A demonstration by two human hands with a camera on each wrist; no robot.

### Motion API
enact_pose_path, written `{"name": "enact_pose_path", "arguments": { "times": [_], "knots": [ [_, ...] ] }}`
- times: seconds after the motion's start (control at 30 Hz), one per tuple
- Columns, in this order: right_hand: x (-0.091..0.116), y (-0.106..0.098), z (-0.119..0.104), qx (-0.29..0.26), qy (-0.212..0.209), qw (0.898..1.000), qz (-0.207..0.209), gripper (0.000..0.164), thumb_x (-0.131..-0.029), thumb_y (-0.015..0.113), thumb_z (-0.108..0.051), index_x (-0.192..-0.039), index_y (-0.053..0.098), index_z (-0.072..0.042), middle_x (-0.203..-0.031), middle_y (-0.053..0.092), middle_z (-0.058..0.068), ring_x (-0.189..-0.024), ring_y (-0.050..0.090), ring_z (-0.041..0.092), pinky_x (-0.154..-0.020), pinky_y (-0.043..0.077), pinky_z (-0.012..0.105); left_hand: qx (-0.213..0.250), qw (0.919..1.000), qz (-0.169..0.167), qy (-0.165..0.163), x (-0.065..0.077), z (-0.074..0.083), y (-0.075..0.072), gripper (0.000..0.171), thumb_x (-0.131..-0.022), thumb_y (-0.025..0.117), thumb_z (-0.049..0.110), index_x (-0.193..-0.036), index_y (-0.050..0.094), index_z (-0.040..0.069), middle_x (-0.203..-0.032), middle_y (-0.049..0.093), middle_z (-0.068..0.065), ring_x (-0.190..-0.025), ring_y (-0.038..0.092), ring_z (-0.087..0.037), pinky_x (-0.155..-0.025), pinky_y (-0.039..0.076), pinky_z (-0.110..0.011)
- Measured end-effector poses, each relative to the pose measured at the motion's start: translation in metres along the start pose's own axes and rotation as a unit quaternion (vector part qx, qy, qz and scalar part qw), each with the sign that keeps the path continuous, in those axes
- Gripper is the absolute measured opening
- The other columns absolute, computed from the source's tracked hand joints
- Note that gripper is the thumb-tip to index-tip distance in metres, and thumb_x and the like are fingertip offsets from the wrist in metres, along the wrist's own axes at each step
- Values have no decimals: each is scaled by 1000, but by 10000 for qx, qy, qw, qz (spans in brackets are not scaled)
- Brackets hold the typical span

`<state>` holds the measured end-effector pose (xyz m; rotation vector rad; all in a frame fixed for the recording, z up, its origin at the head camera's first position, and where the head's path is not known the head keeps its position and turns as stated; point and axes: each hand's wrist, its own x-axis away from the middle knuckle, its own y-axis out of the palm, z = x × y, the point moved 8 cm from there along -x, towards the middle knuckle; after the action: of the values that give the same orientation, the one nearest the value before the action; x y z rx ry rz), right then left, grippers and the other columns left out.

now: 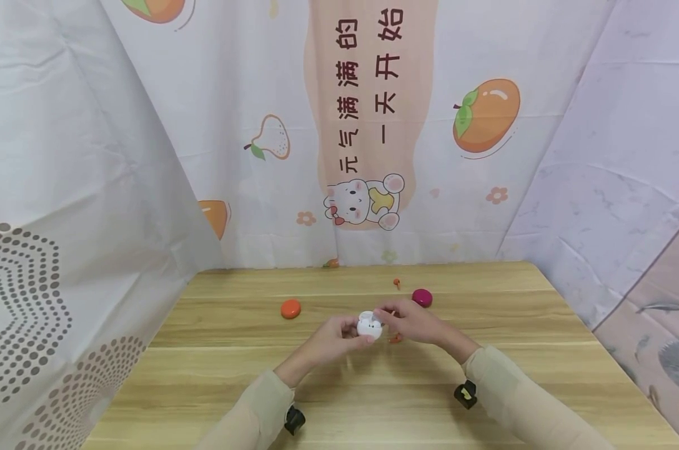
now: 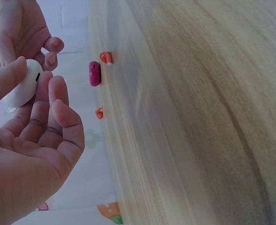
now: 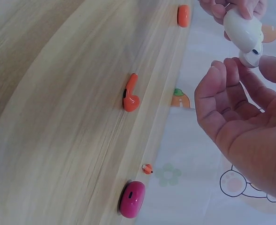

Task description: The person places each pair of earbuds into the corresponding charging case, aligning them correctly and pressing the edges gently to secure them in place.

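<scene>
Both forearms reach over the bench (image 1: 367, 400), hands meeting above it. The left hand (image 1: 335, 340) has its grip narrowed around a white case (image 1: 369, 329); the right hand's (image 1: 411, 320) grip, nearly closed, pinches a white earbud (image 3: 249, 59) beside it.

We distinguish two long, plain, pale cream garments: left sleeve (image 1: 246, 409) and right sleeve (image 1: 525, 390). Beside the cuffs we note the blocky left black device (image 1: 295, 420) and right black device (image 1: 463, 395), the latter bearing a yellowish patch.
</scene>
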<state>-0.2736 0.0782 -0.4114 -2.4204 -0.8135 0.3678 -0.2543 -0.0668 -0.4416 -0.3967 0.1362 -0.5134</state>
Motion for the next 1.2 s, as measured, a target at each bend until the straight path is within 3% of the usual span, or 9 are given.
{"name": "enact_pose_path", "arguments": {
  "times": [0.3,0.5,0.73,0.93,1.2],
  "knots": [
    [0,1,-1,-25,-85,10000,-1,27,-107,54,-25,-110,70,-3,-77,60,1,-61,54,16,-55,47,28,134,9999,-51,6,1,1,0,23,-96,73,21,-113,71,6,-92,69,1,-79,58,-10,-68,49,-23],
    [-1,2,-1,-98,34,9999,-13,27,-107,54,-26,-113,69,-3,-90,65,4,-66,58,16,-59,54,35,131,9999,-87,7,0,-1,0,23,-97,72,20,-115,71,6,-93,69,1,-78,58,-9,-68,48,-22],
    [-1,4,0,-145,47,9999,23,27,-106,58,-25,-119,67,-4,-100,63,5,-75,62,39,-63,56,44,103,9996,-229,94,0,-3,0,24,-98,71,26,-114,71,9,-93,69,1,-80,60,-10,-73,52,-28],
    [0,4,0,-150,25,9999,-11,23,-104,60,-22,-118,65,-4,-101,62,6,-76,62,38,-63,55,39,108,9996,-218,113,0,-2,0,23,-97,72,27,-112,71,10,-93,70,1,-80,61,-10,-73,53,-28],
    [4,8,-6,-369,-290,9985,-278,23,-97,70,-13,-117,61,-4,-101,63,8,-84,65,38,-70,59,46,104,9998,-123,116,-1,0,1,22,-96,73,23,-110,72,5,-90,69,0,-79,60,-9,-70,51,-24]
  ]
}}
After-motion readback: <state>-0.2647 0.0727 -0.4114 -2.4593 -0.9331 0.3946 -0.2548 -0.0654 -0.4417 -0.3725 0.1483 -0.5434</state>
